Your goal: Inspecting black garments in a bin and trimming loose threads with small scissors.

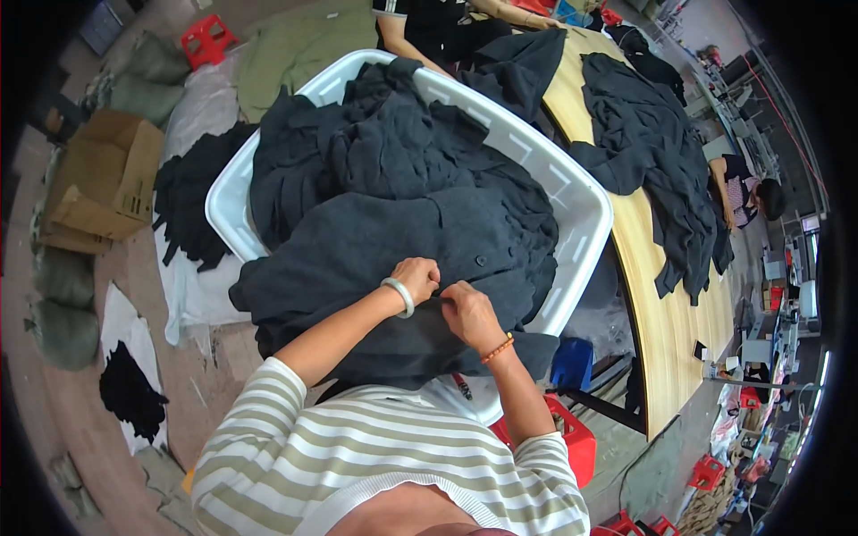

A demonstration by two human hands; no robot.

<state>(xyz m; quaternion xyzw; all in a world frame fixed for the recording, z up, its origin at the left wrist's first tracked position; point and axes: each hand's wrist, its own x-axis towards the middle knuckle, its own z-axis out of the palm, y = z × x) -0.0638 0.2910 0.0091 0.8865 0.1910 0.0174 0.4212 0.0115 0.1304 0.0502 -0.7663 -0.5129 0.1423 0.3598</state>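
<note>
A dark grey buttoned garment (357,246) lies spread over the near side of a white plastic basket (585,196), partly hanging over the rim. My left hand (417,276), with a pale bangle at the wrist, is closed with its fingers curled at the garment's edge. Close beside it, my right hand (471,313), a beaded bracelet on its wrist, pinches the same cloth. The fingertips nearly meet, and they hide the exact spot gripped. Two dark buttons show on the cloth just right of my hands. More dark garments (384,134) are heaped behind it in the basket.
A wooden-topped table (670,375) stands to the right, with dark garments (639,134) on it. A person (438,36) sits beyond the basket. Cardboard boxes (107,179) and dark cloth piles (201,196) lie on the left floor. A red stool (572,438) is near my right elbow.
</note>
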